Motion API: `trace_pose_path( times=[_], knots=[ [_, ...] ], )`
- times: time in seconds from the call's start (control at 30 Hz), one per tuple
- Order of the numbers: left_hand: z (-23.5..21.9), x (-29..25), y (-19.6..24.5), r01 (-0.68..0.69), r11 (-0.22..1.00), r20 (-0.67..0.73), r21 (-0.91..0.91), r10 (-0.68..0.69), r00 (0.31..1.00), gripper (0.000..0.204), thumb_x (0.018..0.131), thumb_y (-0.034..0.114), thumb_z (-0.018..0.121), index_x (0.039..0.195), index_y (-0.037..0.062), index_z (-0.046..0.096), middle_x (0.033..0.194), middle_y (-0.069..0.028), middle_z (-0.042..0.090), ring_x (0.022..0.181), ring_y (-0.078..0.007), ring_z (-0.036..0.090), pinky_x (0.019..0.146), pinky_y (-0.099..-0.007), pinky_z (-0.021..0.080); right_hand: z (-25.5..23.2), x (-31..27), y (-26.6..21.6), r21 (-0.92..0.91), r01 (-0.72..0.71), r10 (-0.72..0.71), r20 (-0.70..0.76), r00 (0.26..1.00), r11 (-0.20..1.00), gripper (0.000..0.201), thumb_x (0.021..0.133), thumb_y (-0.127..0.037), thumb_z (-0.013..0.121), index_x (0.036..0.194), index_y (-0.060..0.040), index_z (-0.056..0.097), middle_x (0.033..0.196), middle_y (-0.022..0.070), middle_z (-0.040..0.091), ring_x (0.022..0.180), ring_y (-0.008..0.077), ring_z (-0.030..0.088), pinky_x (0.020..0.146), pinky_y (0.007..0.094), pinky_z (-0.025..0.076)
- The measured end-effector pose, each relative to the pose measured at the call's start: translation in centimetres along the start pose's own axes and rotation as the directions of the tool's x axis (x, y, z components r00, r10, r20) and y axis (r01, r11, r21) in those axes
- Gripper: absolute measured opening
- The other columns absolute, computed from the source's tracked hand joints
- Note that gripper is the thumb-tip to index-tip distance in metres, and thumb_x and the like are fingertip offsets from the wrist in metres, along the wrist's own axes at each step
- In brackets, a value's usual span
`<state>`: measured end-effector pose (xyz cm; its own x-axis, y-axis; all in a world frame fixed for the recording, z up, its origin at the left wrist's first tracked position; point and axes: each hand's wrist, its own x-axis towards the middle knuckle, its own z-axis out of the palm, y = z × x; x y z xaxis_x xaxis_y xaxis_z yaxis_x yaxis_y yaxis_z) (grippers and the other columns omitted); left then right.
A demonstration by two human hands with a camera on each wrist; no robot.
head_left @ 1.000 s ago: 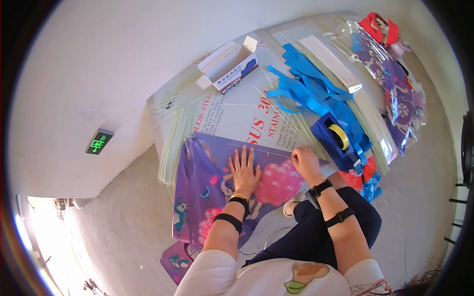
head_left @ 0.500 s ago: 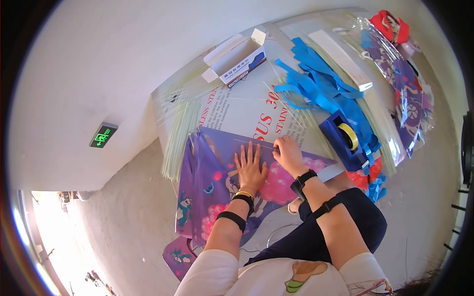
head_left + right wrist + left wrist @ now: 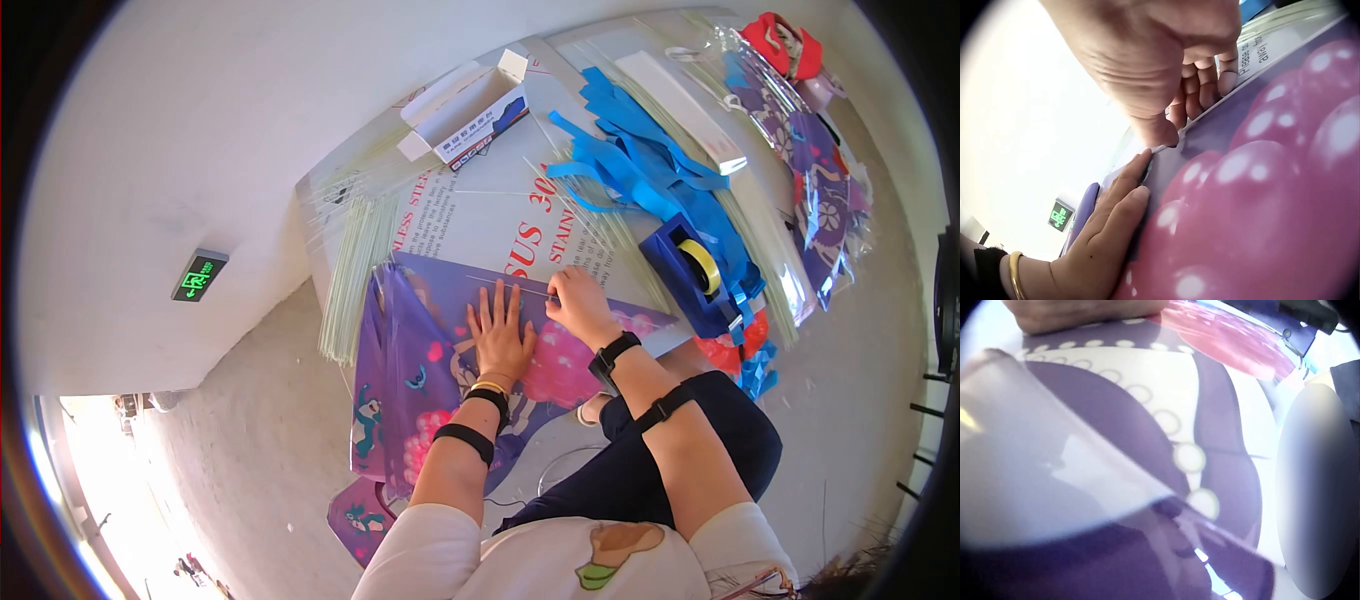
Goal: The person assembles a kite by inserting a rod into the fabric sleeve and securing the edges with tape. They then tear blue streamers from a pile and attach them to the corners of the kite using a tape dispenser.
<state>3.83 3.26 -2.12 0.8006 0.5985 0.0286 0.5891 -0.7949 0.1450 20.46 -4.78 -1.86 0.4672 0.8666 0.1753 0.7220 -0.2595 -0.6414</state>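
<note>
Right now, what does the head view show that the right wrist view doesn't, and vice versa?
Only the head view: the yellow tape roll, open white box and dark trousers.
Only the right wrist view: the underside of the right hand, fingers curled near the purple sheet's edge.
Both: the left hand on that sheet, and the green sign.

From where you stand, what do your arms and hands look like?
The left hand is ungloved, with a gold-coloured bangle and two black straps behind it; the right hand, also ungloved, has two black straps, the nearer bearing a dark device. The sleeves are short and white.
</note>
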Motion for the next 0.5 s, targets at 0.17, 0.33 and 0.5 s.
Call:
trace_pose_path(
  times=[0.17, 0.33, 0.5],
  knots=[
    [0.08, -0.01, 0.01, 0.003, 1.0, -0.001, 0.007, -0.003, 1.0, 0.071, 0.09, 0.036, 0.049, 0.154, 0.0152, 0.027, 0.161, -0.0106, 0.021, 0.147, -0.0371, 0.016, 0.118, -0.0587, 0.009, 0.12, 0.12, 0.29, -0.007, 0.015, -0.015, 0.015, 1.0, 1.0, 0.021, 0.069, -0.012, 0.074, 0.08, -0.0063, 0.057, 0.085, 0.0105, 0.057, 0.088, 0.0316, 0.056, 0.075, 0.0419, 0.048],
    [-0.03, 0.09, 0.06, 0.004, 1.0, -0.007, -0.004, -0.004, 1.0, 0.07, 0.09, 0.036, 0.049, 0.154, 0.0147, 0.028, 0.161, -0.0111, 0.021, 0.147, -0.0374, 0.016, 0.118, -0.0586, 0.009, -0.14, 0.2, 0.3, -0.027, 0.007, -0.005, 0.046, 0.999, 1.0, 0.019, 0.068, -0.013, 0.073, 0.08, -0.0059, 0.059, 0.085, 0.0111, 0.058, 0.09, 0.0312, 0.058, 0.078, 0.0411, 0.05],
    [0.07, 0.0, -0.05, 0.001, 1.0, -0.015, -0.004, -0.001, 1.0, 0.07, 0.09, 0.035, 0.049, 0.153, 0.0142, 0.029, 0.16, -0.0116, 0.022, 0.147, -0.0377, 0.017, 0.117, -0.0586, 0.01, -0.29, 0.06, 0.56, -0.011, -0.012, 0.013, 0.07, 0.997, 1.0, 0.019, 0.068, -0.011, 0.073, 0.079, -0.0055, 0.058, 0.087, 0.0122, 0.059, 0.091, 0.0321, 0.058, 0.078, 0.0412, 0.051]
  ],
)
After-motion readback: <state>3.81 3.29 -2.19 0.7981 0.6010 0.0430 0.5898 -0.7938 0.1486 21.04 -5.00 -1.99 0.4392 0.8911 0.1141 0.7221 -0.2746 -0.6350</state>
